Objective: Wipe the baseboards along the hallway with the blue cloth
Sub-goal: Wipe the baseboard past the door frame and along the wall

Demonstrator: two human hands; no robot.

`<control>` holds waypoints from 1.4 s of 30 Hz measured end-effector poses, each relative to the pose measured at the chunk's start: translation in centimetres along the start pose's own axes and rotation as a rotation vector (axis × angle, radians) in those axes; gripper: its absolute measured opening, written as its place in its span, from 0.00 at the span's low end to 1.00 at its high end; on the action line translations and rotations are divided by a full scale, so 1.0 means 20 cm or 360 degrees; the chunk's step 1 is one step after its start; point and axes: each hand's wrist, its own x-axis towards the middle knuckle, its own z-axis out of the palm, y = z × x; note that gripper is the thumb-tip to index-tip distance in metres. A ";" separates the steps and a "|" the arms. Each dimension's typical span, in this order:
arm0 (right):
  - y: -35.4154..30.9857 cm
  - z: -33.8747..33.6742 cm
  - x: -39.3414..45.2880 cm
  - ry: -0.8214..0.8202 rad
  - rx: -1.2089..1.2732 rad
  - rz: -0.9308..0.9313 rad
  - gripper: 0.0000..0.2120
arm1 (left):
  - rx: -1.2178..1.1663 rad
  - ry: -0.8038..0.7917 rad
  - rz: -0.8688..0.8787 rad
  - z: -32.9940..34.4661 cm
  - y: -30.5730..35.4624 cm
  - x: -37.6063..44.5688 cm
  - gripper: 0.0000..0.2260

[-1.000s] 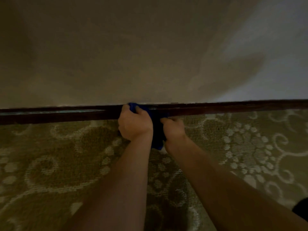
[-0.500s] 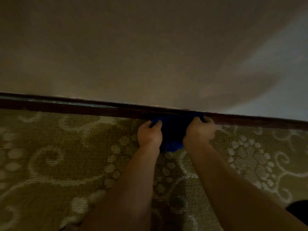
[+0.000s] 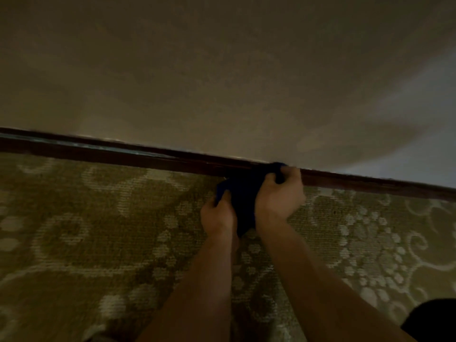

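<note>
A dark brown baseboard (image 3: 123,154) runs across the view where the beige wall meets the carpet, sloping down to the right. The blue cloth (image 3: 243,193) is bunched against it right of centre and hangs down between my hands. My right hand (image 3: 278,193) grips the cloth's upper part and holds it on the baseboard's top edge. My left hand (image 3: 218,214) grips the cloth's lower left part a little below the baseboard, over the carpet. The dim light makes the cloth look almost black.
Patterned olive and cream carpet (image 3: 98,230) covers the floor up to the baseboard. The plain beige wall (image 3: 222,70) fills the upper half, brighter at the right. A dark shape (image 3: 434,319) sits at the bottom right corner.
Both hands and the cloth have slid to the right along the baseboard. The left hand has dropped lower, away from the board, while the right hand stays at its top edge.
</note>
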 end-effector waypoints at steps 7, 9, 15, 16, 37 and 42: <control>-0.03 0.05 -0.13 -0.0594 -0.0190 -0.0813 0.12 | 0.0010 -0.0015 0.0064 -0.09 -0.04 0.05 0.16; -0.03 0.02 -0.10 -0.0525 -0.0123 -0.0668 0.11 | 0.0045 -0.0019 0.0054 -0.08 -0.02 0.03 0.16; -0.08 0.09 -0.21 -0.0413 -0.0125 -0.0458 0.11 | 0.0039 -0.0078 0.0133 -0.19 0.01 0.08 0.18; -0.10 0.10 -0.23 -0.0471 -0.0128 -0.0508 0.11 | 0.0041 -0.0094 0.0139 -0.22 0.01 0.10 0.20; -0.36 0.50 -0.83 -0.1336 0.0683 0.0594 0.13 | 0.0256 0.0368 0.0745 -1.10 0.65 0.01 0.15; -0.17 0.70 -0.90 -0.1374 0.0539 0.0560 0.24 | -0.0040 0.0141 0.0488 -1.09 0.62 0.25 0.15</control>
